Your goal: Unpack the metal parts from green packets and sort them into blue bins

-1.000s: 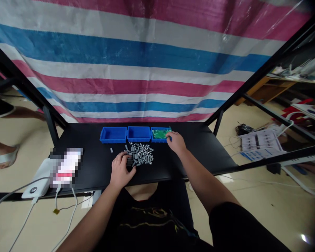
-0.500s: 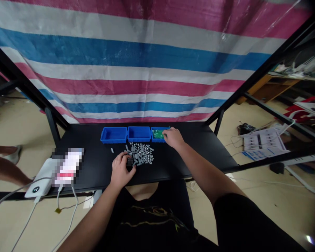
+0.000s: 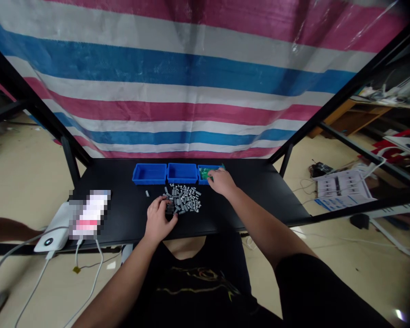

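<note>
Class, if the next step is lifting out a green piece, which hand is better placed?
Probably right: the right hand is at the blue bin of green pieces, while the left hand is at the grey pile.

Dim, uneven indoor light; small glare on the floor (image 3: 372, 273) at lower right; edges stretched and softly blurred, upper-right corner dark.

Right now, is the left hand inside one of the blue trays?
No, the left hand is at the near edge of the pile of small metal parts, in front of the trays.
</note>
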`<state>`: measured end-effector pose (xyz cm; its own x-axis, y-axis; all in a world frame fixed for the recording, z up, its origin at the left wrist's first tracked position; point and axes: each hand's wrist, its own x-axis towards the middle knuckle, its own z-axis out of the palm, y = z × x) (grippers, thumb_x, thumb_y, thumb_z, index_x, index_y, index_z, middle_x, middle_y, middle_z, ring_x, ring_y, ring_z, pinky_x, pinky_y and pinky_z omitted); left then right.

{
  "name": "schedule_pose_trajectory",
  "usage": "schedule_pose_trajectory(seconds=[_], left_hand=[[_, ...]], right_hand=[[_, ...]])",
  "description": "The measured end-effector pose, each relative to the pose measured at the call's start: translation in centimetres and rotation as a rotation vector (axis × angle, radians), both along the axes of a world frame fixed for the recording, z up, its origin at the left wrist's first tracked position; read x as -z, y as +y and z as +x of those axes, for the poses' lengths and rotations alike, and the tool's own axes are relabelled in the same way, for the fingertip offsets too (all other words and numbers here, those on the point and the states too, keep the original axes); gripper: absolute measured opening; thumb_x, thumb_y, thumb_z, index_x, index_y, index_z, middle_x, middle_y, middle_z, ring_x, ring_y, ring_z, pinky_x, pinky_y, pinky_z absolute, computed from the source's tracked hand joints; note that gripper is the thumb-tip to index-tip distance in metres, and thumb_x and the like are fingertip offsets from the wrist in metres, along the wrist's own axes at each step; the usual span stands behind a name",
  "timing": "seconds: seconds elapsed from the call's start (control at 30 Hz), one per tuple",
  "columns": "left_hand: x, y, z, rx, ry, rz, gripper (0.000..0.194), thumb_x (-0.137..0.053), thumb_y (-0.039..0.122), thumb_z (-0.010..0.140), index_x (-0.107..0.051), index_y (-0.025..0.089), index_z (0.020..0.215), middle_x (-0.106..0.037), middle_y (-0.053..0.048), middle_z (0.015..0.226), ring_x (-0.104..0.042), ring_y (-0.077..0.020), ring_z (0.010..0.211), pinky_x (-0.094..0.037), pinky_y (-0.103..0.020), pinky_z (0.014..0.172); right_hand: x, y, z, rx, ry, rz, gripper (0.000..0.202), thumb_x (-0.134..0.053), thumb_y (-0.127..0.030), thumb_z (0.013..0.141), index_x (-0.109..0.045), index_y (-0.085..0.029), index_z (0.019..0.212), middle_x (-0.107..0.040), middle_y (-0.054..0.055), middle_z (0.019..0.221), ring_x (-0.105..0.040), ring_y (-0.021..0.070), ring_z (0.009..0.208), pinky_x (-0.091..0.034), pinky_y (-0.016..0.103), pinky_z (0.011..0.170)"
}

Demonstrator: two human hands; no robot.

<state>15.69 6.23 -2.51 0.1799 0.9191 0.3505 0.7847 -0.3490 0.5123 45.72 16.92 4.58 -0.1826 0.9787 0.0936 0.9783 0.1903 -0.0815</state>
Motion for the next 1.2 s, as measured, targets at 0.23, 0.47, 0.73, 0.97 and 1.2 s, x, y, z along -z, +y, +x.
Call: schedule_pose_trajectory(seconds=[0.23, 0.47, 0.73, 0.97, 1.2], left_hand=[[0.0, 0.1, -0.1, 0.006, -0.022, -0.010, 0.038, -0.068, 0.036, 0.082, -0.059, 0.025, 0.116, -0.057, -0.013, 0.139, -0.050, -0.0343, 0.136, -0.042, -0.052, 0.111], [-0.8, 0.6, 0.0, -0.051, -0.016, 0.044, 0.032, -0.061, 0.034, 0.088, -0.058, 0.025, 0.119, -0.061, -0.011, 0.138, -0.049, -0.0321, 0.140, -0.036, -0.054, 0.116], [-3.6, 8.8, -0.4, -0.004, 0.127, 0.136, 0.046, -0.052, 0.029, 0.094, -0.056, 0.025, 0.140, -0.057, -0.010, 0.150, -0.043, -0.0299, 0.147, -0.023, -0.057, 0.124], [-2.6, 10.2, 0.2, 0.001, 0.176, 0.061, 0.042, -0.049, 0.034, 0.097, -0.056, 0.027, 0.138, -0.059, -0.011, 0.149, -0.057, -0.0291, 0.134, -0.003, -0.067, 0.125], [-3.5, 6.9, 0.3, 0.020, 0.101, 0.158, 0.042, -0.054, 0.027, 0.092, -0.059, 0.023, 0.133, -0.060, -0.011, 0.146, -0.043, -0.0302, 0.147, -0.018, -0.060, 0.127]], right_hand=[[1.5, -2.2, 0.0, -0.014, 0.195, 0.252, 0.031, -0.062, -0.021, 0.088, -0.067, -0.020, 0.118, -0.066, 0.013, 0.119, -0.057, 0.0314, 0.112, -0.047, 0.047, 0.100], [5.7, -6.7, -1.3, -0.021, 0.535, 0.348, 0.022, -0.056, -0.021, 0.092, -0.067, -0.022, 0.112, -0.063, 0.011, 0.109, -0.060, 0.0285, 0.106, -0.051, 0.045, 0.098], [8.4, -6.9, -2.3, -0.084, 0.564, 0.248, 0.029, -0.058, -0.023, 0.094, -0.066, -0.021, 0.122, -0.067, 0.010, 0.112, -0.061, 0.0268, 0.105, -0.051, 0.044, 0.097], [8.7, -5.6, -3.4, -0.019, 0.435, 0.207, 0.017, -0.058, -0.027, 0.098, -0.072, -0.024, 0.107, -0.068, 0.009, 0.105, -0.061, 0.0259, 0.101, -0.048, 0.041, 0.093], [8.3, -5.7, -3.2, -0.041, 0.637, 0.263, 0.016, -0.055, -0.025, 0.099, -0.069, -0.024, 0.106, -0.069, 0.008, 0.104, -0.063, 0.0249, 0.103, -0.049, 0.040, 0.097]])
